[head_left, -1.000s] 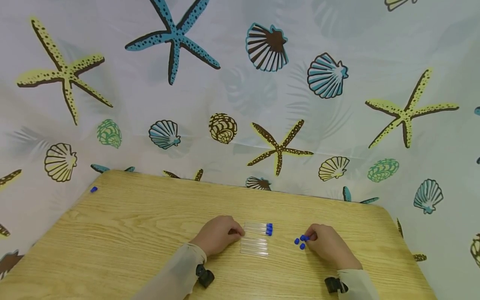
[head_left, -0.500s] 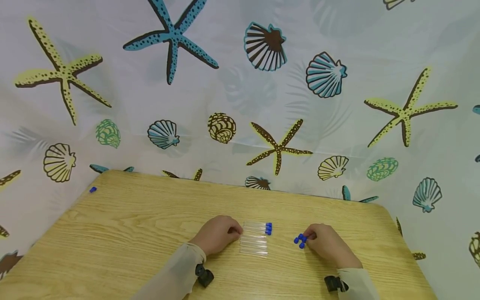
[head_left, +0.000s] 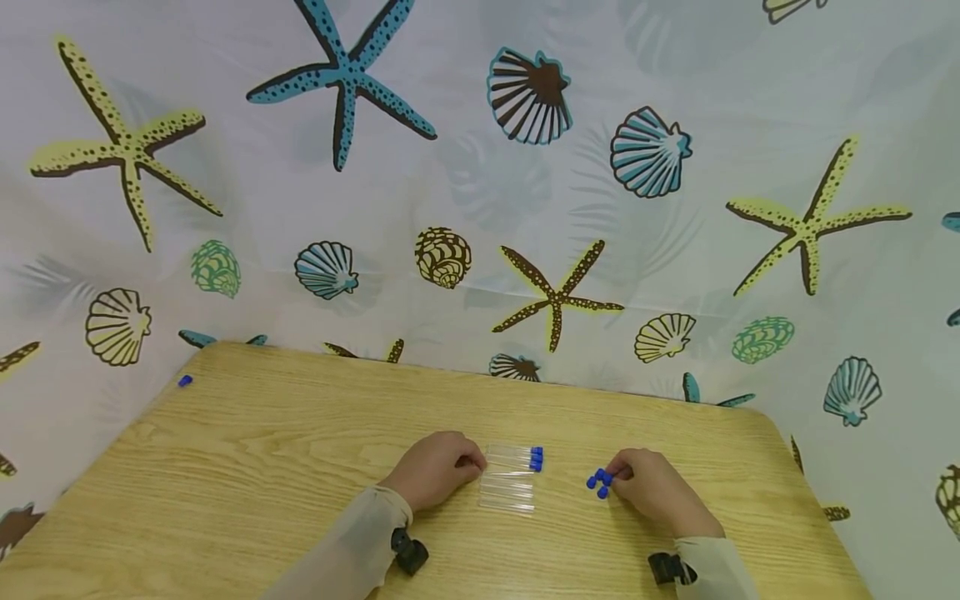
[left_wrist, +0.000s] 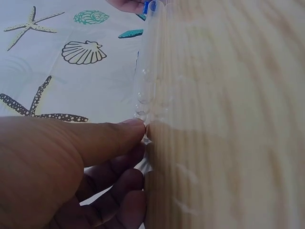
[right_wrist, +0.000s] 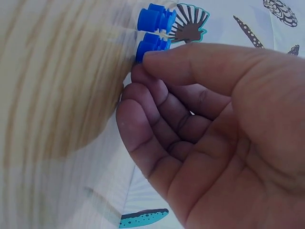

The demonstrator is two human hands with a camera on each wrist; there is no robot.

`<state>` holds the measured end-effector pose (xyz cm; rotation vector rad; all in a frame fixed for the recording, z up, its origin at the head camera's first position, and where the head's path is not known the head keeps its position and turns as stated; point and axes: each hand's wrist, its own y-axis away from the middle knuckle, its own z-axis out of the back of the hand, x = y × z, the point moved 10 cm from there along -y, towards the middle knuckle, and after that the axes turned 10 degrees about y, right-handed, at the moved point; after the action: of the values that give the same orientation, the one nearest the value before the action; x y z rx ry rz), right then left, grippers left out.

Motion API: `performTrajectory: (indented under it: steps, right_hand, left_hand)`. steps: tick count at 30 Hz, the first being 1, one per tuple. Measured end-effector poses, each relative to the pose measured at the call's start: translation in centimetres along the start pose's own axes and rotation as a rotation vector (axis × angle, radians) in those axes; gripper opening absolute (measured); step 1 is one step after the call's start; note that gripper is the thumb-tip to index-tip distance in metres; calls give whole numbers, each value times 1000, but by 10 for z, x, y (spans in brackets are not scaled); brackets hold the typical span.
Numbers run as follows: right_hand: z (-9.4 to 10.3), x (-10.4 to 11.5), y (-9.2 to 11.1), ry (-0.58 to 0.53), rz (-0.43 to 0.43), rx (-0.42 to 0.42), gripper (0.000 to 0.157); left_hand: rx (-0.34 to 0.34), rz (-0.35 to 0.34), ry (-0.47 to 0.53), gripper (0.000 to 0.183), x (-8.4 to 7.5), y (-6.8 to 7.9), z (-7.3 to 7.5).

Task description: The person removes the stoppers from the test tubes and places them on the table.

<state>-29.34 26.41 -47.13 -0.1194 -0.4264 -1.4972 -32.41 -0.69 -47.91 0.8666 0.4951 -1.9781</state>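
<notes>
Can't tell if this is a home or a lab, but it's basically a tabletop work nook. A light-brown wood-grain table (head_left: pixel 300 425) with rounded corners sits against a white fabric sheet (head_left: pixel 270 192) printed with starfish (head_left: pixel 347 73) and seashells (head_left: pixel 649 153), which runs along the far side and wraps left and right. The slim clear tubes (head_left: pixel 508 490) and small blue caps (head_left: pixel 603 492) near the middle look kinda lab-ish.

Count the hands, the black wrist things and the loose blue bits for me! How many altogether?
Hands: 2 (left hand, right hand)
Black wrist things: 2, one on each wrist
Loose blue bits: 5 (4 bunched by the right hand, 1 lone bit far left)
Total: 9
</notes>
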Motion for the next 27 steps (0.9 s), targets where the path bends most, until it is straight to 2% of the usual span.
performTrajectory:
  steps: [11, 20, 23, 27]
  right_hand:
    - [6, -7, 1, 49, -4, -32, 6]
    - [38, 11, 6, 63, 60, -216, 17]
    - [41, 18, 6, 44, 69, -233, 19]
    - [39, 26, 8, 17, 76, -208, 19]
  left_hand:
    - [-65, 3, -25, 9, 0, 0, 12]
    - [-154, -7, -6, 9, -6, -3, 31]
    - [-151, -27, -13, 10, -10, -6, 32]
    - [-107, -67, -78, 9, -12, -13, 25]
